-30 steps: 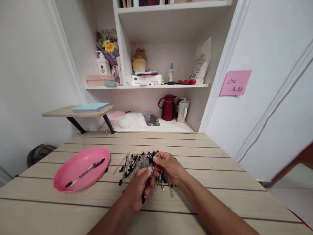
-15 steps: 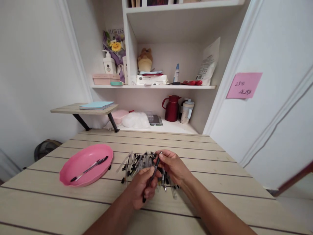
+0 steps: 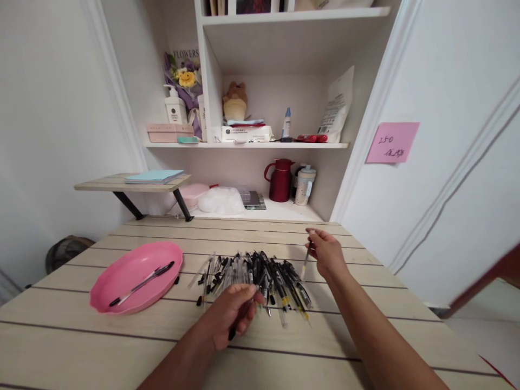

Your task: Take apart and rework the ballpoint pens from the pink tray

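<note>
My left hand (image 3: 233, 311) is closed round a black pen (image 3: 232, 333), whose lower end sticks out below the fingers. To the right, my right hand (image 3: 328, 253) pinches a thin pen refill (image 3: 306, 260) by its upper end. The refill hangs down, dark at the top with a yellow band and a clear lower part. Between and beyond the hands lies a heap of pen parts (image 3: 244, 268): clear barrels, black caps, and black pieces with yellow bits. A pink tray (image 3: 101, 287) on the left holds one or two black-and-clear pens (image 3: 142, 284).
The slatted wooden table (image 3: 162, 352) meets a white shelf unit behind. A small raised stand (image 3: 81, 186) bears blue paper (image 3: 153, 176). A red jug (image 3: 280, 181) and a pale cup (image 3: 304, 187) stand at the back. A pink note (image 3: 392, 142) sticks to the right wall.
My right hand has moved right, away from my left hand and the pen, with the refill now showing in it. My left hand still grips the pen. The view has shifted slightly.
</note>
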The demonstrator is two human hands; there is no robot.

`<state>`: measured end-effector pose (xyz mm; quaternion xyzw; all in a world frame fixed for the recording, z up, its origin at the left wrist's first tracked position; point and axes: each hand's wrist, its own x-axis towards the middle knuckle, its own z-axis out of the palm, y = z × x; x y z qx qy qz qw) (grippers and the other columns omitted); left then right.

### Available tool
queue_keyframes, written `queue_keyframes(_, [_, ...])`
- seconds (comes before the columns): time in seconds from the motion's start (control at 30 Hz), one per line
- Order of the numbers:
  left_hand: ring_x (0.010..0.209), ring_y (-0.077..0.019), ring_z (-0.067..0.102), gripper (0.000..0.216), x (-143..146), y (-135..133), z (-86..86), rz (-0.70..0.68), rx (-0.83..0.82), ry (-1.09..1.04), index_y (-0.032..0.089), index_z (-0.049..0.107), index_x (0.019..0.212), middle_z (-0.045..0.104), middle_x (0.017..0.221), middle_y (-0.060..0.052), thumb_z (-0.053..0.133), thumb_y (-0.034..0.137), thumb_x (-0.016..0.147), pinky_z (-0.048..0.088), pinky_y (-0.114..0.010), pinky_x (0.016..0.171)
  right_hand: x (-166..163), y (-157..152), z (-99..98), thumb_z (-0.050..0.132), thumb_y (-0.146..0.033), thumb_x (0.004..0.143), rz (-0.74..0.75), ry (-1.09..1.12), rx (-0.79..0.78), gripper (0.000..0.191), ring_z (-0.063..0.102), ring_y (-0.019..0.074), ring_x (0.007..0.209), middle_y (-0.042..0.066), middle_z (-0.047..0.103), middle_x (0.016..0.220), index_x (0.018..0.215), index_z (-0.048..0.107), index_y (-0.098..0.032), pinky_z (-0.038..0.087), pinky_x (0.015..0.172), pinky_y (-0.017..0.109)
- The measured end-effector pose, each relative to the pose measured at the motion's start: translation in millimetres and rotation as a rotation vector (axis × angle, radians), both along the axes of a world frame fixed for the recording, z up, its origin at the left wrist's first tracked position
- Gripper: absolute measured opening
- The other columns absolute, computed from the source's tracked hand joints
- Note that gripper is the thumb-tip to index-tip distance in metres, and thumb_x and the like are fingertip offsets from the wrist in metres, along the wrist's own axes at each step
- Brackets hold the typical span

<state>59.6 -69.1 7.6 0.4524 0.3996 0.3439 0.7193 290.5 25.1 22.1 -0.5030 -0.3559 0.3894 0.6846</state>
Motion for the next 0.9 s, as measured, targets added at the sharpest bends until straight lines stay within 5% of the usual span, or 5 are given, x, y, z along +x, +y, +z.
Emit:
queue_keyframes(0.17, [0.027, -0.0011, 0.031, 0.038, 1.0, 1.1, -3.4, 0.048, 0.020, 0.045, 0.013, 0.055, 0.075, 0.048, 0.047, 0.006, 0.048, 0.050, 0.071, 0.016, -0.016, 0.029, -11.1, -4.8, -12.3, 0.053, -0.033, 0.067, 0.334, -0.880, -0.156, 0.020, 0.049, 0.0108, 0.048, 0.001, 0.056, 0.054, 0.068, 0.064, -0.016, 0.035, 0.048, 0.023])
queue_keyframes(0.33, [0.026, -0.0012, 0.031, 0.037, 0.9, 1.5, -4.8, 0.048, 0.030, 0.045, 0.013, 0.055, 0.075, 0.048, 0.046, 0.006, 0.046, 0.049, 0.073, 0.015, -0.016, 0.029, -27.3, -16.0, -7.9, 0.048, -0.031, 0.073, 0.371, -1.479, -0.201, 0.021, 0.058, 0.0190, 0.077, 0.007, 0.066, 0.079, 0.072, 0.065, -0.019, 0.036, 0.062, 0.027])
queue_keyframes(0.57, [0.026, -0.0014, 0.031, 0.036, 0.5, 0.8, -2.5, 0.060, 0.025, 0.039, 0.013, 0.056, 0.073, 0.048, 0.045, 0.006, 0.048, 0.048, 0.073, 0.017, -0.016, 0.029, -24.9, -18.3, -3.7, 0.059, -0.034, 0.067, 0.326, -1.583, -0.327, 0.027, 0.058, 0.0224, 0.083, 0.011, 0.064, 0.085, 0.087, 0.059, -0.016, 0.037, 0.066, 0.028])
queue_keyframes(0.9, [0.027, -0.0014, 0.031, 0.037, -0.3, 0.9, -3.6, 0.060, 0.036, 0.025, 0.012, 0.056, 0.074, 0.048, 0.047, 0.004, 0.047, 0.048, 0.072, 0.016, -0.016, 0.029, -21.6, -18.6, 0.0, 0.047, -0.028, 0.075, 0.406, -1.563, -0.222, 0.020, 0.057, 0.0178, 0.079, 0.008, 0.065, 0.081, 0.075, 0.065, -0.018, 0.036, 0.066, 0.025])
